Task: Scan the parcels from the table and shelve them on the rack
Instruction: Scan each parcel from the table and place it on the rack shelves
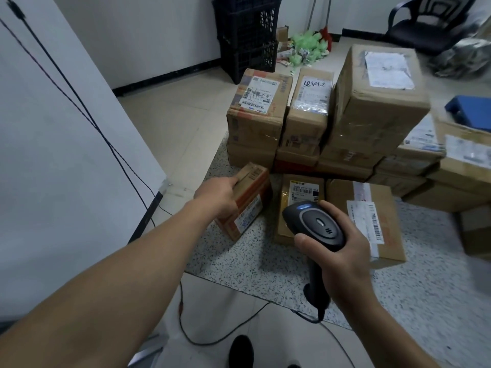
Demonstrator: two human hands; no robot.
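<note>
My left hand (219,193) grips a small cardboard parcel (249,205) standing at the left front corner of the speckled table (239,264). My right hand (341,248) holds a black handheld barcode scanner (314,225), its head over a flat parcel with a yellow-edged label (303,193). A wider flat parcel (372,216) lies just right of the scanner. Behind them, several labelled cardboard boxes (305,115) are stacked on the table.
The scanner's cable (212,338) trails over the tiled floor below the table edge. A white wall panel (66,155) stands at the left. Black crates (247,35), green bags and an office chair (425,25) are at the back. A blue object (470,110) lies on boxes at right.
</note>
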